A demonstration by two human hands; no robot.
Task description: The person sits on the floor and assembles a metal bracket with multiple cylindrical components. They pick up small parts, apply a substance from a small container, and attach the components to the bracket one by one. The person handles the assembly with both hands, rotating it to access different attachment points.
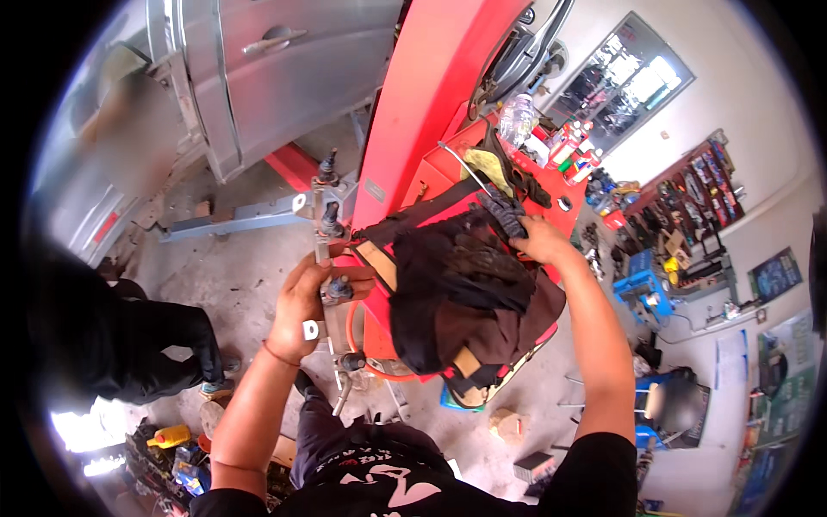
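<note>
My left hand is closed around a metal fuel rail. Several dark injectors stick out along it, and pale mounting tabs show at its side. At the right, my right hand has its fingers bent onto a dark grey ridged piece; its exact kind is unclear. Under that piece lies a heap of black cloth on a dark bag-like cover. A thin pale cable or tube runs up from beside the right hand's fingers.
A red lift post rises ahead, beside a silver car door. Bottles and a glove lie on the red cart top. Someone in dark trousers is at the left. A blue crate stands at the right.
</note>
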